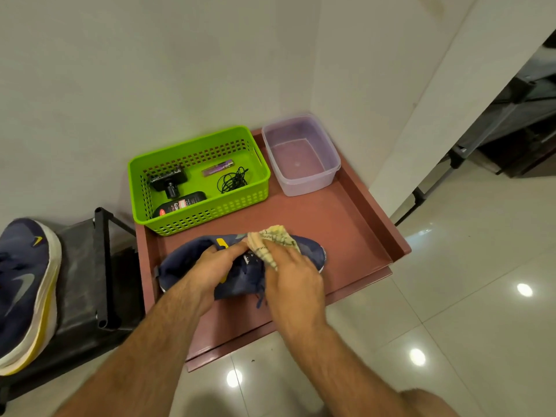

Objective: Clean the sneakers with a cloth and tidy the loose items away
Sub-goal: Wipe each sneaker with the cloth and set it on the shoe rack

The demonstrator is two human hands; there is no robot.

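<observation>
A navy sneaker lies on the reddish-brown tray table, toe pointing right. My left hand grips its upper near the tongue. My right hand holds a crumpled beige cloth against the shoe's top, over the laces. The second navy sneaker, with a white and yellow sole, rests on a black rack at the far left. A green basket behind the shoe holds a black bottle, a black gadget, a purple lighter and a coiled black cord.
A clear plastic tub with a little water stands at the table's back right corner. White walls close off the back. Glossy tiled floor spreads to the right and front. A black rack stands left of the table.
</observation>
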